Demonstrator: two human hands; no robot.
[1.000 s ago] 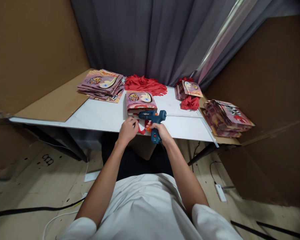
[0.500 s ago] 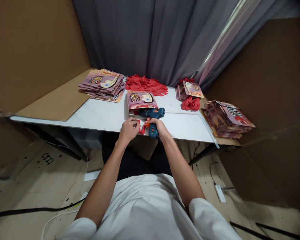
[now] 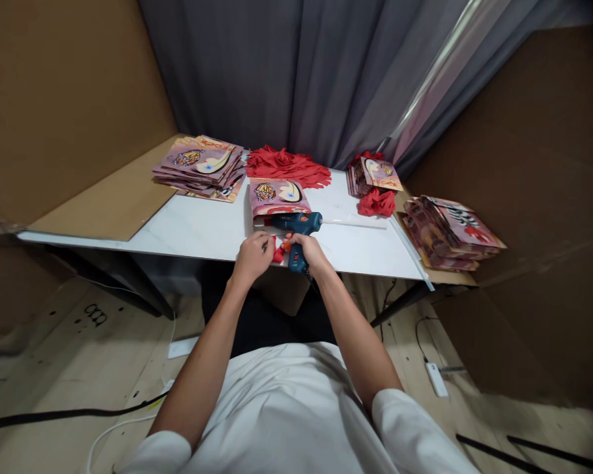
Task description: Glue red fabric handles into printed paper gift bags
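Note:
My right hand (image 3: 309, 253) is wrapped round the handle of a dark blue glue gun (image 3: 304, 224), whose nozzle points left along the near, open edge of a printed paper bag (image 3: 278, 193). The bag lies on the white tabletop and shows a butterfly and a swan-like shape. My left hand (image 3: 254, 255) is closed just in front of the bag, pinching a short red ribbon (image 3: 278, 253) that shows between the two hands. The nozzle tip and the ribbon's hidden end are hard to make out.
Behind the bag lies a heap of red ribbons (image 3: 289, 166). Stacks of printed bags stand at left (image 3: 200, 164), back right (image 3: 375, 176) and far right (image 3: 452, 230). More red ribbon (image 3: 376, 203) lies at right. Cardboard walls (image 3: 69, 99) flank the table (image 3: 192, 224).
The glue gun and my right hand have shifted slightly left. My left hand stays almost in place, and less of the red ribbon shows between the hands.

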